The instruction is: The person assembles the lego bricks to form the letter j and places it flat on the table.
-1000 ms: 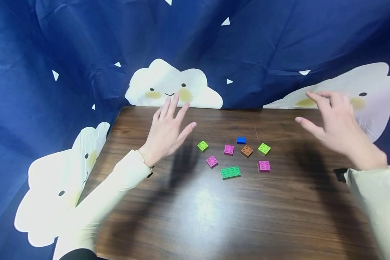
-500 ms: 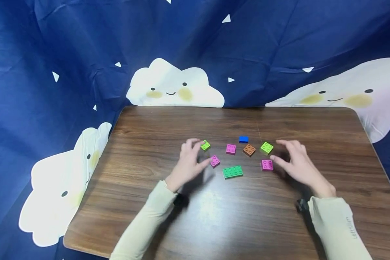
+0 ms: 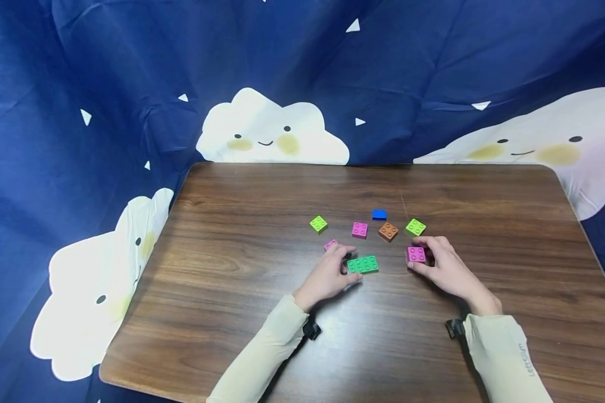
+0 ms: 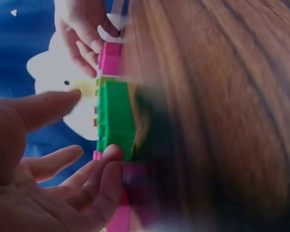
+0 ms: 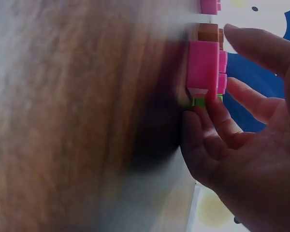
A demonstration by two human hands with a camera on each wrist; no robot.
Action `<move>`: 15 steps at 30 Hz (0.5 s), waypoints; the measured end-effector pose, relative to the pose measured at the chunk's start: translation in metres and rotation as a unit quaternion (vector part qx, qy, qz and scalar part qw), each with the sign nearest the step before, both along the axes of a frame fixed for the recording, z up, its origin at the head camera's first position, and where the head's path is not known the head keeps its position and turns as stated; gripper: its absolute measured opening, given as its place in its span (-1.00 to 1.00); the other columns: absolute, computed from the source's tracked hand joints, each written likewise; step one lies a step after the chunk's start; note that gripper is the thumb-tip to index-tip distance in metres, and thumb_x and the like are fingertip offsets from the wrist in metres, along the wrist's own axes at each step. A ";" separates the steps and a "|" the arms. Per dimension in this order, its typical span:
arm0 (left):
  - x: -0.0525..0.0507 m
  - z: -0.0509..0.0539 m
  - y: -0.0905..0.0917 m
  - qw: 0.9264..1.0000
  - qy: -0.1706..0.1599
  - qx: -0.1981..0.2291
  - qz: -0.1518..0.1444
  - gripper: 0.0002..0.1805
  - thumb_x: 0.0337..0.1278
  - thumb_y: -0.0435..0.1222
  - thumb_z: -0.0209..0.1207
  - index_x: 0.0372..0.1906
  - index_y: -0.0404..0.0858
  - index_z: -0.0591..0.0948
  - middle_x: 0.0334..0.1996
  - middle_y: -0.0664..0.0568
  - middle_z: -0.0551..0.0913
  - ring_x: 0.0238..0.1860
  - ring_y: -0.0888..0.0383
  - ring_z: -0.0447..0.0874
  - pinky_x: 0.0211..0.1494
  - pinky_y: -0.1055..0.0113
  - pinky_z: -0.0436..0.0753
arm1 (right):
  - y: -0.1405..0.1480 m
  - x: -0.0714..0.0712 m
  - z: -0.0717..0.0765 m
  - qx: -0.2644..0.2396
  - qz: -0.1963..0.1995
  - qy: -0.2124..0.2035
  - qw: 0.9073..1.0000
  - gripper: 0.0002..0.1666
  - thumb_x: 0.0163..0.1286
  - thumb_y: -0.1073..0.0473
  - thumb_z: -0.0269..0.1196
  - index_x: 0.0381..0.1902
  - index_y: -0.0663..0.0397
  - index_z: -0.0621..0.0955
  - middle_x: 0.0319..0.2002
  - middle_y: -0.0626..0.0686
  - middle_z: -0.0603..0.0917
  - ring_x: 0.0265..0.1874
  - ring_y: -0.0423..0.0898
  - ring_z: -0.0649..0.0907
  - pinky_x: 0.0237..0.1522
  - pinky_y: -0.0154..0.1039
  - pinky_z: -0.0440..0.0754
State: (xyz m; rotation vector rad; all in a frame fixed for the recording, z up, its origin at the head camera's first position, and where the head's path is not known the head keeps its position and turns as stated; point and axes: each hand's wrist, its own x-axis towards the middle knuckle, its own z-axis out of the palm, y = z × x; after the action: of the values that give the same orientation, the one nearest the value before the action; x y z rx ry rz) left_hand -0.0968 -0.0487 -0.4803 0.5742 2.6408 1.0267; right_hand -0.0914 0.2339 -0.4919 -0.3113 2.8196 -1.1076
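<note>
Where the green brick (image 3: 362, 265) lies flat on the table, eight studs up, my left hand (image 3: 327, 274) is at its left end, thumb on the near side, fingers on the far side. Left hand is parted wide, no grip: left wrist view has the thumb apart from the brick, one fingertip overlapping its end; can't tell if that touches. Right of the green one, well apart, is a four-stud magenta brick (image 3: 416, 254), also studs up on the table. My right hand (image 3: 446, 266) comes round it from the right, fingers beyond, thumb in front, loosely bent; right wrist view has the thumb apart from it and a finger over one corner, contact unclear, no pinch seen. Second pink brick (image 3: 330, 244) is just beyond my left fingers, partly hidden by them. Farther out: left lime brick (image 3: 319, 224), middle pink brick (image 3: 360, 230), brown brick (image 3: 388, 231) turned cornerwise, blue brick (image 3: 380, 215) just behind the brown, right lime brick (image 3: 415, 227) beyond my right fingertips. All sit on a dark wood-grain table (image 3: 222, 252). Pale sleeves (image 3: 262, 358) on both arms, small black device (image 3: 311, 329) at each wrist. Behind, dark blue cloth (image 3: 383, 67) with white smiling clouds (image 3: 262, 126) and small white triangles.
</note>
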 end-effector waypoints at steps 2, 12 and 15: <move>0.000 -0.002 0.004 1.000 -0.004 -0.006 0.002 -0.34 0.02 -0.24 0.36 0.27 -0.28 0.45 0.09 -0.08 0.54 -0.12 0.15 0.54 -0.03 0.43 0.51 | 0.000 0.000 -0.001 0.002 0.002 -0.007 1.000 -0.34 0.22 0.18 0.34 0.22 0.33 0.40 0.06 0.40 0.38 0.04 0.23 0.37 -0.02 0.16 0.34; 0.000 -0.012 0.018 0.998 0.005 -0.059 -0.013 -0.40 0.02 -0.40 0.27 0.25 -0.23 0.47 0.06 -0.04 0.51 0.02 0.14 0.52 0.22 0.33 0.50 | -0.002 -0.004 -0.005 0.019 0.002 -0.016 1.000 -0.42 0.16 0.33 0.31 0.15 0.34 0.43 0.00 0.43 0.39 0.00 0.28 0.39 -0.05 0.17 0.35; -0.001 -0.011 0.020 0.998 0.001 -0.066 -0.012 -0.41 0.03 -0.40 0.26 0.26 -0.19 0.47 0.01 -0.03 0.50 -0.02 0.16 0.50 0.20 0.35 0.50 | -0.002 -0.005 -0.005 0.017 -0.003 -0.011 1.000 -0.49 0.14 0.36 0.31 0.07 0.33 0.48 -0.03 0.41 0.40 -0.04 0.27 0.42 -0.08 0.12 0.36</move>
State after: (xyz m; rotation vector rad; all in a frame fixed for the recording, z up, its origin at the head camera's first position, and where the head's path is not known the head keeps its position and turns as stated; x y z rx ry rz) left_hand -0.0976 -0.0286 -0.4916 0.5770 2.6714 0.8371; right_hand -0.0961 0.2319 -0.4974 -0.2862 2.8193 -1.0552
